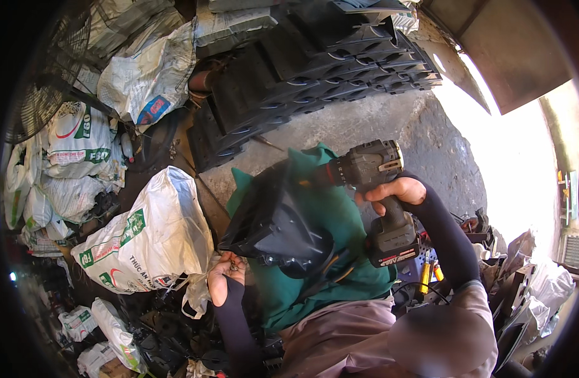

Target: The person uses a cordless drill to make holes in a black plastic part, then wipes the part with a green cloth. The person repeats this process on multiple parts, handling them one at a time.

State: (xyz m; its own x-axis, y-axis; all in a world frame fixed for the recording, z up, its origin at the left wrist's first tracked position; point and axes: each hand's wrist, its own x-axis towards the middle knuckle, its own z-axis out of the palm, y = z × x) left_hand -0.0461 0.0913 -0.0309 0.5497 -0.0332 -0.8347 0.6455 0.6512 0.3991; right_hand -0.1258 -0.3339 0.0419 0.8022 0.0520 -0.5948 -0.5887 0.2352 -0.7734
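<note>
My right hand (400, 190) is wrapped round the grip of a dark cordless drill (372, 162). The drill's nose points left over a black plastic housing (274, 230), which rests on the green cloth (359, 230) across my lap. Near the housing's lower left edge is my left hand (225, 277), palm up with curled fingers. Small metal pieces that look like screws lie in it. Whether its fingertips also touch the housing is hard to tell. The drill's tip is blurred, so contact with the housing cannot be made out.
A white woven sack (154, 236) lies just left of my left hand. Stacked black plastic parts (315, 69) stand ahead on the concrete floor (409, 120). More filled sacks (81, 142) and a fan (47, 75) are at the left. Yellow-handled tools (425, 277) lie at the right.
</note>
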